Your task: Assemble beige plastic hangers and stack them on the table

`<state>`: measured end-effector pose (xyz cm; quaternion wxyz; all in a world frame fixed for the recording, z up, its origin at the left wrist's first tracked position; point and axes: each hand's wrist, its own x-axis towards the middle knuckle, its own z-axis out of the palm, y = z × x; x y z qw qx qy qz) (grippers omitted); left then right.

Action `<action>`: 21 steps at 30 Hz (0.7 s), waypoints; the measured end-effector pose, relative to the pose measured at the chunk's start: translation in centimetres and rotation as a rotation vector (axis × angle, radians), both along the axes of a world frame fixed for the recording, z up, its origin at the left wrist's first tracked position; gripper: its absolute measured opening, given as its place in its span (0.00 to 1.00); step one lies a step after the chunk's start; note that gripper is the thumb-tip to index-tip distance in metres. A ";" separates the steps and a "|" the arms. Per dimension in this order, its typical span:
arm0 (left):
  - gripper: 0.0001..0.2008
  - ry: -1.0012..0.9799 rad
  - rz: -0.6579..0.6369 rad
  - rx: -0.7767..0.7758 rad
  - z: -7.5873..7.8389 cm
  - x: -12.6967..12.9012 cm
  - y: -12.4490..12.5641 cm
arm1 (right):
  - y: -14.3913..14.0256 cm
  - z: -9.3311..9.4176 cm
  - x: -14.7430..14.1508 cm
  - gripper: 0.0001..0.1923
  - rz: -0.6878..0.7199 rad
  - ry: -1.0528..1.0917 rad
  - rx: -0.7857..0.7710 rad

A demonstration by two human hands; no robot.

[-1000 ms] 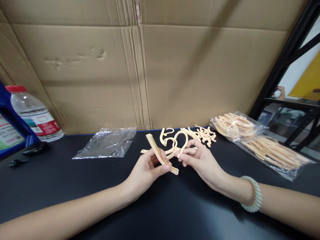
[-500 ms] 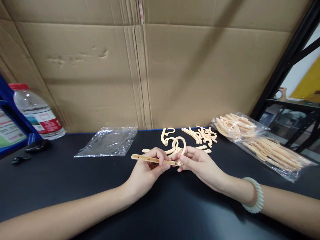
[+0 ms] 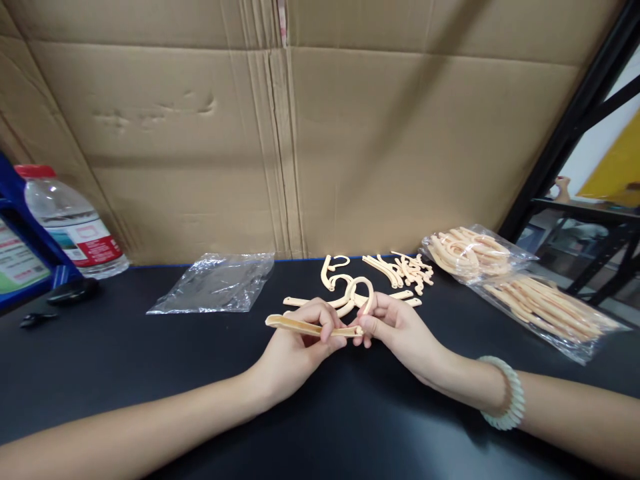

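Observation:
My left hand (image 3: 305, 343) is closed round a beige plastic hanger arm (image 3: 293, 325), its hollow side turned toward me. Between the thumb and fingers of my right hand (image 3: 395, 325) is a curved beige hanger hook (image 3: 367, 288). The hook's lower end meets the right end of the arm; whether the two are locked together I cannot tell. Just behind my hands lie hangers with hooks and arms joined (image 3: 295, 302), partly covered by my fingers. Farther back are a loose hook piece (image 3: 327, 272), several slim curved pieces (image 3: 381, 272) and a heap of small connectors (image 3: 416, 272).
Two clear bags of beige parts, one with hooks (image 3: 470, 250) and one with arms (image 3: 550, 310), lie at the right. A flat clear plastic bag (image 3: 215, 283) is left of centre. A water bottle (image 3: 80, 227) and a black object (image 3: 75, 291) stand at far left, before a cardboard wall (image 3: 175, 133).
The hanger arm has rolled in my left hand, so more of its hollow side shows. The hook has tilted and dropped slightly with my right hand, still against the arm's end.

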<state>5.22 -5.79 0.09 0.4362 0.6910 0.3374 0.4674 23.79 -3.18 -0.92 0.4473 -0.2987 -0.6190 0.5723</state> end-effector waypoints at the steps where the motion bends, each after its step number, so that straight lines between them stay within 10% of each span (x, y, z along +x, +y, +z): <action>1: 0.15 0.001 -0.003 -0.003 0.0 0.1 -0.1 | 0.0 0.0 -0.1 0.16 -0.012 -0.001 0.013; 15: 0.15 -0.166 -0.018 -0.244 -0.2 0.7 0.0 | -0.5 0.2 -0.6 0.13 0.052 0.075 0.117; 21: 0.14 -0.206 0.087 -0.319 -0.1 0.4 0.0 | 3.8 2.2 3.1 0.14 0.060 -0.227 0.260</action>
